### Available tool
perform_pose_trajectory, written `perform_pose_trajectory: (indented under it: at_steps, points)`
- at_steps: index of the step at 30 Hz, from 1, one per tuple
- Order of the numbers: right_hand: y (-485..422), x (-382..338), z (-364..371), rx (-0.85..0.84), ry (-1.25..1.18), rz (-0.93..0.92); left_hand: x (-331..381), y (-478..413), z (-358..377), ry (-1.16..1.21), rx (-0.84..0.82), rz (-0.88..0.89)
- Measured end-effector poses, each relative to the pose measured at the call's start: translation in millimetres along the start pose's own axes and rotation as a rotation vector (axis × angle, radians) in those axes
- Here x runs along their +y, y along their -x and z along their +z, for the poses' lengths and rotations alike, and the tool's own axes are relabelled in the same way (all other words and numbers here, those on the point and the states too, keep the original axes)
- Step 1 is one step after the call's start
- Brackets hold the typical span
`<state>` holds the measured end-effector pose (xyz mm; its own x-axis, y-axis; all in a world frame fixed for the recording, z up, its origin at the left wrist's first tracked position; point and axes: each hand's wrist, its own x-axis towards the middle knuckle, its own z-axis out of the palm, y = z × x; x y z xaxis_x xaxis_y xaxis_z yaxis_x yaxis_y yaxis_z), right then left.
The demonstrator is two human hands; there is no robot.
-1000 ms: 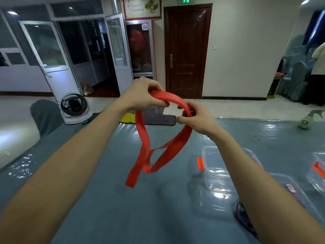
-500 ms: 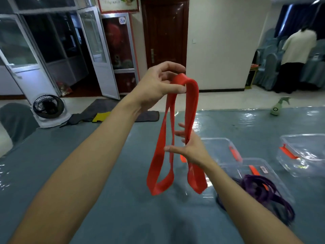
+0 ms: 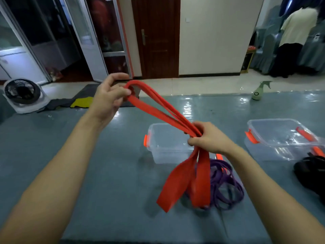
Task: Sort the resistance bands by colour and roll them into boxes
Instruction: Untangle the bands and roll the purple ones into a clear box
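Left hand (image 3: 109,97): raised at far left, thumb and fingers pinching the folded top end of the red resistance band (image 3: 175,180); index finger lifted clear.
Right hand (image 3: 209,140): lower, fist curled round the gathered strands.
Band runs taut between the hands; two flat loops hang limp below the right hand, above the counter (image 3: 114,173).
Likely light, soft and rubbery, grippy rather than slick, and inclined to spring open. Best held at the fold and rolled from there, pinching the coil.
Clear box (image 3: 168,150) just beyond the right hand; purple bands (image 3: 226,187) piled on its near side.
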<state>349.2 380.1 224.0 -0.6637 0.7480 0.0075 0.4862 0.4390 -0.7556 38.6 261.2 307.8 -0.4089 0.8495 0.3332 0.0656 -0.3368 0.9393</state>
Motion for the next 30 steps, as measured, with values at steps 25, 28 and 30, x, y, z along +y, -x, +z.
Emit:
perform_pose_trajectory:
  at_steps: [25,28,30]
  points:
    - [85,124,-165,-0.086,0.232,0.214,-232,84,340,-0.141,-0.820,-0.357]
    - [106,158,-178,0.047,-0.080,0.267,-247,97,382,0.027,-0.871,-0.488]
    - [116,185,-182,0.181,-0.303,0.309,-256,108,412,0.099,-0.894,-0.541]
